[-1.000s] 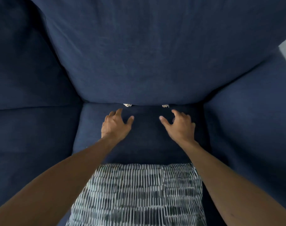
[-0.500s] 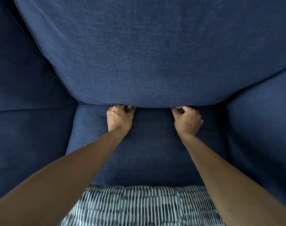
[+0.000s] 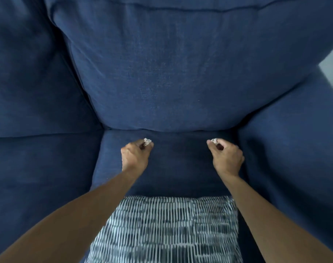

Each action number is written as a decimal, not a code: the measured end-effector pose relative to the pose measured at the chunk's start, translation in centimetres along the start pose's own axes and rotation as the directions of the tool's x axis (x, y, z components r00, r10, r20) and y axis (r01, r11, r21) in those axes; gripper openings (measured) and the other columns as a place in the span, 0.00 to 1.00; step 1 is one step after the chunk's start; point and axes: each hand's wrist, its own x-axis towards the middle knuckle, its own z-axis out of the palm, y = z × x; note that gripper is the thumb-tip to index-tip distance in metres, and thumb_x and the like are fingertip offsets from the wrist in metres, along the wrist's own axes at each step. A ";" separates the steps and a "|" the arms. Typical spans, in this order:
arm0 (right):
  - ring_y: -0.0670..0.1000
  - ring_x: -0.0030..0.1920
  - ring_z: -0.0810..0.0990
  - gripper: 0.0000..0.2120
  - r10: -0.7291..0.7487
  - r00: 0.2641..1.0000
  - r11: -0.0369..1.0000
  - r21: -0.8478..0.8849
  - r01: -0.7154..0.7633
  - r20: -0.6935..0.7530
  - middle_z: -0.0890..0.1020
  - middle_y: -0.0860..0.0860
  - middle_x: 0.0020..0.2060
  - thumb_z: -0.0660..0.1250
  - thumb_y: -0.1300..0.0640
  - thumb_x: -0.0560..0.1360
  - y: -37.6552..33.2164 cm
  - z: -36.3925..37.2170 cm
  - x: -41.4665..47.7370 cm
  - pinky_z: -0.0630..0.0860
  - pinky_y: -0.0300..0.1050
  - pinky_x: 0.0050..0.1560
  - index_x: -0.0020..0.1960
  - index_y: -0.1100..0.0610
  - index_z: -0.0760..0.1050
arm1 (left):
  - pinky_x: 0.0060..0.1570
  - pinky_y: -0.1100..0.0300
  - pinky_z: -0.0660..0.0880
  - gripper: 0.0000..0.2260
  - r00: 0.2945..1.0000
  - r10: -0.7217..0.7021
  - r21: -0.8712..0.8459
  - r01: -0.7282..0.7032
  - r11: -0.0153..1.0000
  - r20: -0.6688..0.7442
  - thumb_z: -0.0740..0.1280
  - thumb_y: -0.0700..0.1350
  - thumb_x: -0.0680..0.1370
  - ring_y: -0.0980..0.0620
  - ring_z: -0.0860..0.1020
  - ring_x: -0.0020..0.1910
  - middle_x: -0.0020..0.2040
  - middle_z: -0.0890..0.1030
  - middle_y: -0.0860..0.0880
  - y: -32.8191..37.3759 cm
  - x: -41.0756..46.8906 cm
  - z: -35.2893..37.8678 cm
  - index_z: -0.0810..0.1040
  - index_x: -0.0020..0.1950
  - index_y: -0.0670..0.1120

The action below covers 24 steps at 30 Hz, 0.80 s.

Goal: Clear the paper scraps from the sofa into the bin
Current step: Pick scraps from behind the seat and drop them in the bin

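1. The left hand (image 3: 135, 155) pinched one scrap (image 3: 147, 141) at its fingertips.
2. The right hand (image 3: 227, 157) pinched another scrap (image 3: 214, 141).
3. Both were held above the sofa (image 3: 180, 164), likely ready for carrying; no bin showed.

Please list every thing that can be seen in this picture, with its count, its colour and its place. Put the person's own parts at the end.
sofa: one, dark blue, fills nearly the whole view.
back cushion: one, dark blue, upright behind the seat.
seat cushion: one, dark blue, centre, under the hands.
patterned pillow: one, dark grey with white dashes, on the seat's near edge, bottom centre.
paper scraps: two, white, crumpled; one pinched in the left hand, one pinched in the right hand.
bin: none in view.
left hand: one, closed on its scrap, above the seat.
right hand: one, closed on its scrap, above the seat.
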 end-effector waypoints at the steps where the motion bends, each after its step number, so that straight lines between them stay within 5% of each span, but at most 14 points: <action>1: 0.59 0.39 0.79 0.16 -0.011 1.000 1.000 0.002 0.011 -0.007 0.80 0.48 0.32 0.69 0.40 0.75 -0.1 -1.4 -0.8 0.77 0.60 0.48 0.39 0.52 0.81 | 0.37 0.63 0.64 0.15 1.000 0.007 0.007 -0.007 1.000 0.000 0.69 0.54 0.79 0.46 0.79 0.39 0.32 0.80 0.46 0.5 -1.2 -0.6 0.82 0.42 0.42; 6: 0.59 0.38 0.79 0.16 -0.076 0.996 0.997 0.017 0.077 -0.043 0.73 0.44 0.29 0.70 0.42 0.75 -0.9 -9.4 -5.8 0.78 0.60 0.47 0.38 0.53 0.80 | 0.32 0.60 0.65 0.16 0.996 0.084 0.010 -0.084 0.996 -0.025 0.69 0.53 0.79 0.44 0.79 0.36 0.32 0.81 0.43 4.0 -8.8 -4.2 0.82 0.41 0.40; 11: 0.55 0.42 0.80 0.12 -0.112 0.991 0.991 0.069 0.117 -0.067 0.81 0.43 0.31 0.71 0.44 0.76 -1.5 -19.2 -12.2 0.76 0.59 0.52 0.39 0.51 0.82 | 0.39 0.53 0.77 0.16 0.987 0.156 -0.054 -0.158 0.986 -0.032 0.71 0.52 0.78 0.46 0.80 0.36 0.34 0.83 0.44 7.6 -18.2 -7.2 0.82 0.42 0.40; 15: 0.58 0.47 0.81 0.09 -0.122 0.987 0.990 0.062 0.129 -0.103 0.85 0.47 0.39 0.72 0.45 0.76 -1.4 -26.5 -17.1 0.70 0.54 0.53 0.44 0.51 0.85 | 0.30 0.64 0.69 0.17 0.981 0.196 -0.048 -0.195 0.980 0.008 0.71 0.53 0.78 0.52 0.74 0.30 0.31 0.80 0.45 10.1 -25.2 -9.0 0.80 0.38 0.40; 24: 0.59 0.46 0.83 0.10 -0.087 0.970 0.991 0.077 0.107 -0.229 0.87 0.49 0.40 0.75 0.47 0.74 2.7 -39.1 -25.7 0.77 0.62 0.52 0.45 0.54 0.85 | 0.24 0.67 0.65 0.17 0.930 0.341 -0.135 -0.323 0.937 0.139 0.71 0.50 0.78 0.57 0.67 0.24 0.27 0.73 0.50 16.4 -38.8 -9.3 0.79 0.38 0.38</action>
